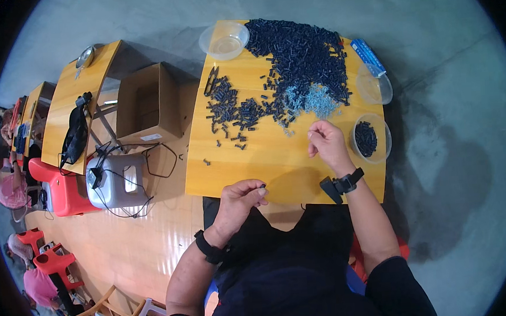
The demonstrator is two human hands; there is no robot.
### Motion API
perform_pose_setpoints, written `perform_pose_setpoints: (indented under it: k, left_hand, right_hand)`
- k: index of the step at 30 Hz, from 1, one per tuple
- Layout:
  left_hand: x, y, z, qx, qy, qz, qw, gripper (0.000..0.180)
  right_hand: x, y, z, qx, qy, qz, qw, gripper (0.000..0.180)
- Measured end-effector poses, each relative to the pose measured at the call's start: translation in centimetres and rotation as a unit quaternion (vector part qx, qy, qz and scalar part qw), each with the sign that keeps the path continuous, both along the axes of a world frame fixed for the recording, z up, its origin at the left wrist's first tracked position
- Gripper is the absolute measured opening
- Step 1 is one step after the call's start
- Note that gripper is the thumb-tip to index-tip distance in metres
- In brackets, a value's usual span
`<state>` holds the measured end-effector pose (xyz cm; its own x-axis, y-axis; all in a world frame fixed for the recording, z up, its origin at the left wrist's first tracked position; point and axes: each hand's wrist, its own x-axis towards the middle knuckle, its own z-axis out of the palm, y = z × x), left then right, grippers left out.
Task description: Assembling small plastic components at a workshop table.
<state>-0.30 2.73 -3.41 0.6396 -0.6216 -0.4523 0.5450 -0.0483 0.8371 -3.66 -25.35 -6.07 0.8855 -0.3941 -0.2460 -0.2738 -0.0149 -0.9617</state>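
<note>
Over the near edge of the yellow wooden table (pixel 253 164), my left hand (pixel 238 204) pinches a small dark piece (pixel 263 186) between thumb and forefinger. My right hand (pixel 328 144) is closed above the table, just on the near side of a heap of small light-blue pieces (pixel 320 99). Whatever its fingertips hold, I cannot make out. Beyond the blue heap spreads a large pile of small black cylindrical parts (pixel 307 50). A looser group of dark cylindrical parts (pixel 224 99) lies to the left. Beside my right hand, a clear round tub (pixel 387 150) contains black parts (pixel 366 138).
A clear bowl (pixel 205 44) sits at the far left corner, with dark tweezers (pixel 210 82) nearer. At the right edge are a blue box (pixel 367 57) and another clear bowl (pixel 381 89). Leftward stand an open cardboard box (pixel 171 105), a grey stool (pixel 118 172) with cables, and another table (pixel 60 126).
</note>
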Motion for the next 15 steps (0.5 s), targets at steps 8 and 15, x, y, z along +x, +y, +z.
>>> perform_pose_setpoints:
  k: [8, 15]
  left_hand:
    - [-0.8, -0.6, 3.0, -0.049, -0.021, 0.015, 0.998, 0.014]
    - [-1.7, -0.3, 4.4, -0.062, -0.036, 0.019, 0.997, 0.015]
  right_hand:
    - [-2.2, 5.4, 5.1, 0.309, -0.067, -0.001, 0.949, 0.011]
    - [-3.7, 7.6, 6.7, 0.352, -0.091, 0.027, 0.931, 0.010]
